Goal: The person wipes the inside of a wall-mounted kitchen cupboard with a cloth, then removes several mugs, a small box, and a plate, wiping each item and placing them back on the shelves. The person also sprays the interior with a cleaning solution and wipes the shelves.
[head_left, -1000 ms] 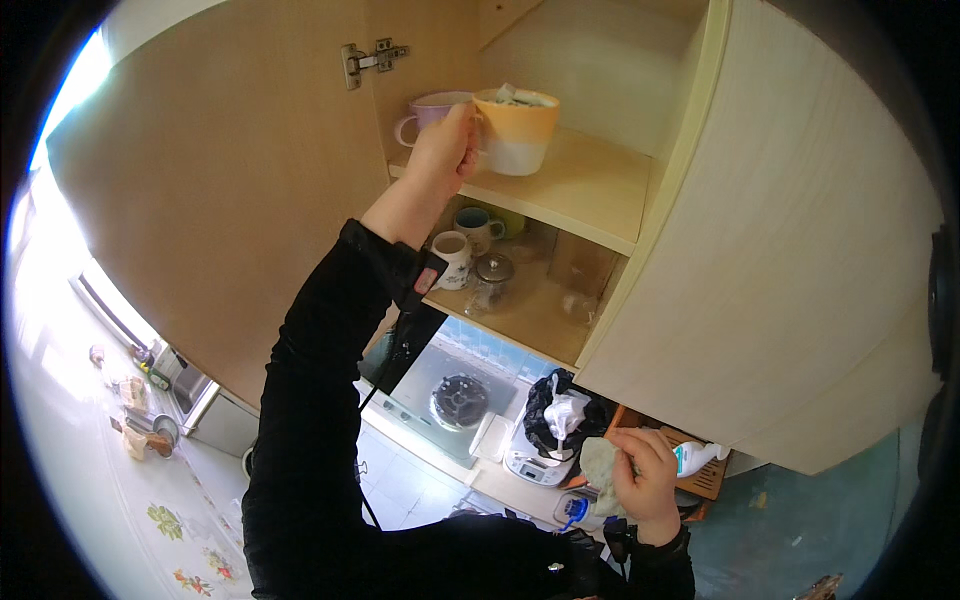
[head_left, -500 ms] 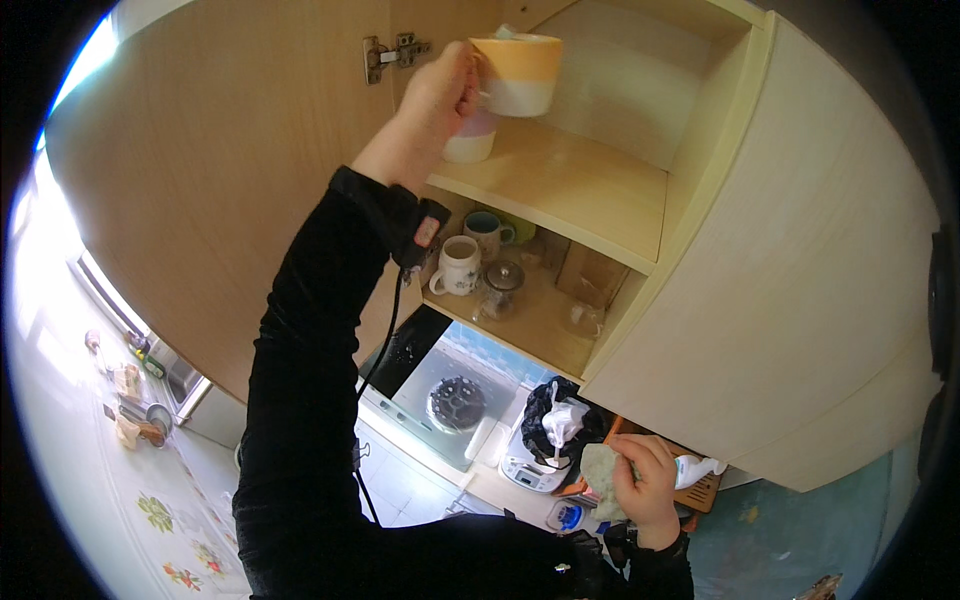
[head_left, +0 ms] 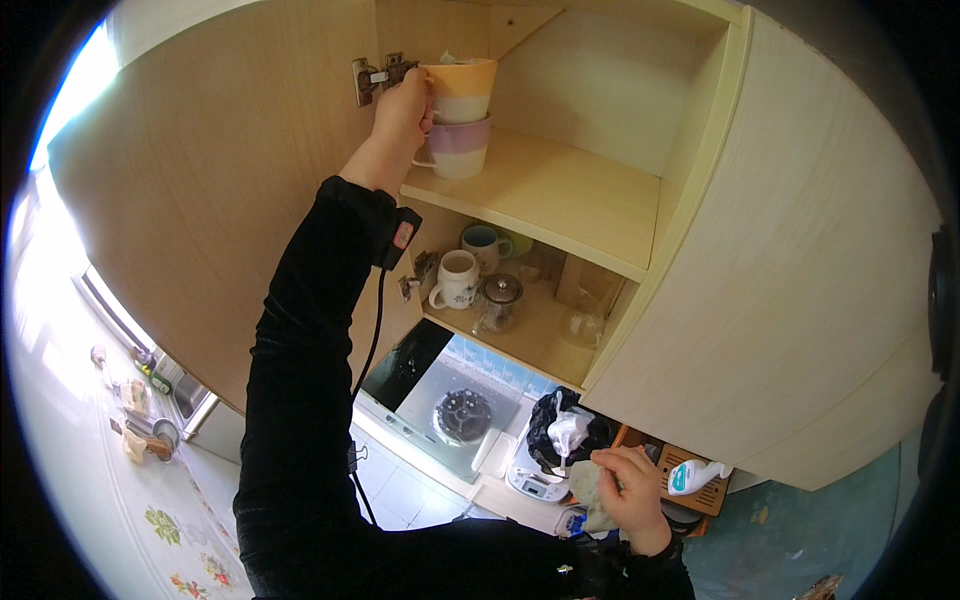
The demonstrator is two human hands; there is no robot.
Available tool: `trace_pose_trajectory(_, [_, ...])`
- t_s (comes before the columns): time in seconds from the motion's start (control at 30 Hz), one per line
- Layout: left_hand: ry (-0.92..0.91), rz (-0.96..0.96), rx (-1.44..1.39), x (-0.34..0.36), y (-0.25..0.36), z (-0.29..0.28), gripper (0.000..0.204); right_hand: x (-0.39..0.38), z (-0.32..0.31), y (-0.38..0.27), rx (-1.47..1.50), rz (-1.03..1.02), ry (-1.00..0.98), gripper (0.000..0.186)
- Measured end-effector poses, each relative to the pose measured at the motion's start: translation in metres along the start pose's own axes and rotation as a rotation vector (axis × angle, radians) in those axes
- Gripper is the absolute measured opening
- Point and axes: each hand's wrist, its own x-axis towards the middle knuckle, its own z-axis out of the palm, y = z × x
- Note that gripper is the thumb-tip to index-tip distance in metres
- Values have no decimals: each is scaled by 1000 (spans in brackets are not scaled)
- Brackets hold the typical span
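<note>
My left hand (head_left: pixel 404 112) is raised to the upper shelf of an opened cupboard, its fingers closed at the handle side of a yellow-and-white mug (head_left: pixel 468 78). That mug sits on top of a purple-and-white mug (head_left: pixel 462 150), which stands upright on the shelf (head_left: pixel 560 190) at its left end. Something small and pale shows at the upper mug's rim; I cannot tell what it is. Lower down, my right hand (head_left: pixel 632 492) grips a pale grey-green cloth (head_left: pixel 592 500) in front of the counter.
On the lower shelf stand a white mug (head_left: pixel 457 280), a dark-lined mug (head_left: pixel 482 246) and a lidded glass jar (head_left: pixel 500 298). The cupboard door (head_left: pixel 200 200) hangs open at left. Below are a stove burner (head_left: pixel 462 416), a black bag (head_left: pixel 553 440) and a white spray bottle (head_left: pixel 692 478).
My left hand has moved left and down with the yellow-and-white mug, from above the shelf onto the purple-and-white mug. My right hand with the cloth has shifted slightly left.
</note>
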Motion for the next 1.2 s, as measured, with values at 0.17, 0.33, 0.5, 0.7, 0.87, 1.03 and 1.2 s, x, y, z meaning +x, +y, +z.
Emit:
trace_pose_trajectory(0.17, [0, -14, 8, 1, -7, -6, 23, -2, 0, 1, 19, 26, -7, 20])
trace_pose_trajectory(0.33, [-5, -61, 43, 6, -10, -10, 21, -4, 1, 3, 31, 22, 0, 21])
trace_pose_trajectory(0.5, [-34, -82, 83, 10, -9, -10, 23, -8, 1, 5, 33, 1, -1, 21])
trace_pose_trajectory(0.7, [-18, -90, 154, 16, -10, -12, 30, -10, -2, 7, 31, 12, 6, 22])
trace_pose_trajectory(0.87, [-53, 258, 411, -16, -4, -15, 35, -12, -3, 9, 57, 54, 7, 20])
trace_pose_trajectory(1.03, [90, 507, 1356, -81, -23, -21, 79, -17, -3, 18, 97, 118, 7, 19])
trace_pose_trajectory(1.2, [104, 366, 1587, -61, -31, -13, 71, -19, 2, 31, 97, 93, -117, 20])
